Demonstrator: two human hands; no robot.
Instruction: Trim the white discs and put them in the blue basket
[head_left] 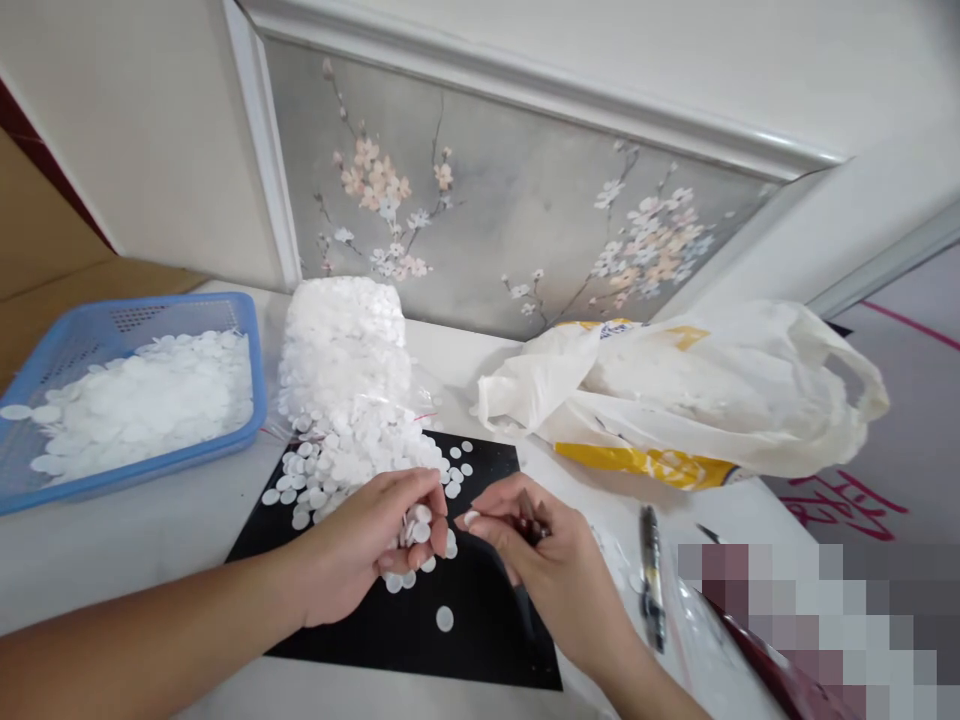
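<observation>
"What's around that black mat [375, 635]?"
"White bag [675, 390] past its far right corner, blue basket [259, 385] left of it, heaped discs [367, 445] over its far edge."
"And the hands?"
"Above it: left hand [352, 560] cupping several discs [418, 527], right hand [555, 560] fingers pinching one disc [471, 518]."

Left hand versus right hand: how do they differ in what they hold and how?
The left hand cups several white discs in its curled fingers, while the right hand shows a single disc at its thumb and fingertips. The right hand also has a dark object in its fingers, too unclear to identify; none shows in the left. Both have their fingers above the black sheet.
</observation>
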